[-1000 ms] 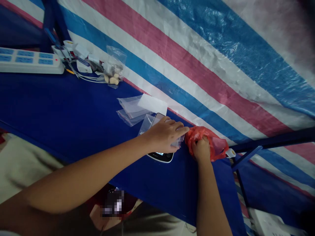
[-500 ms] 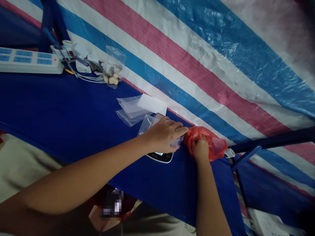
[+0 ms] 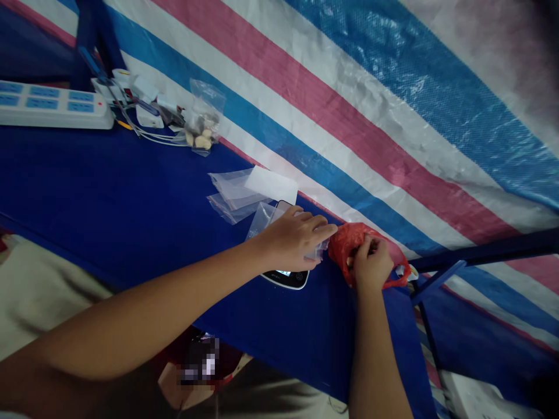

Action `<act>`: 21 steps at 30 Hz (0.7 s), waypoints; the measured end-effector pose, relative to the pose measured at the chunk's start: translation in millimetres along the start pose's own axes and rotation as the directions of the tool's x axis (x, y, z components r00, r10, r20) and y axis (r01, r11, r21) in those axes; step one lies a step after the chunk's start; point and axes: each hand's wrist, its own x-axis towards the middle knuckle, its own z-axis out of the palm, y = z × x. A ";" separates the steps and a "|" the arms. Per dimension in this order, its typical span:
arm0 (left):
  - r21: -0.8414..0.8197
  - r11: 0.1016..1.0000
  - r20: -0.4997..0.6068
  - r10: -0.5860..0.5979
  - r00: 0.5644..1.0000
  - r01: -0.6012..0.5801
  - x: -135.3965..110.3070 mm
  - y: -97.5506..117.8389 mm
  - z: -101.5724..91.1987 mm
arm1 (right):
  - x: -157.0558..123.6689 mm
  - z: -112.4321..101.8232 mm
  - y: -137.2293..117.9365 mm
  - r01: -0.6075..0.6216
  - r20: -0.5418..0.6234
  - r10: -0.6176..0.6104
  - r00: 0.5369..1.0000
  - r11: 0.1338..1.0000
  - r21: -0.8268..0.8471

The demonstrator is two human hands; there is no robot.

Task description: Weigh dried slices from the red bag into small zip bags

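My left hand [image 3: 294,237] lies flat, fingers together, pressing a small clear plastic bag [image 3: 263,219] onto a small digital scale [image 3: 286,278] on the blue table [image 3: 109,198]. My right hand [image 3: 370,265] is out of the red plastic bag [image 3: 349,244] beside the scale, its fingers curled in a pinch over the bag's mouth; what they hold is too small to make out. The red bag sits at the table's far edge, touching my left fingertips.
A pile of empty clear bags [image 3: 238,192] with a white card [image 3: 271,183] lies behind the scale. A bag with pale lumps [image 3: 201,125], white plugs and cables [image 3: 142,105] and a power strip [image 3: 52,105] sit at the left. A striped tarp [image 3: 393,105] hangs behind.
My right hand has come up out of the red bag and now shows its curled fingers over the bag. My left hand stays on the clear bag.
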 end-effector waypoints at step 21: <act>-0.189 0.981 -0.081 0.037 0.996 -0.052 -2.4 3.8 -4.5 | -5.0 -86.9 -92.0 0.001 0.579 -0.462 0.672 0.783 0.623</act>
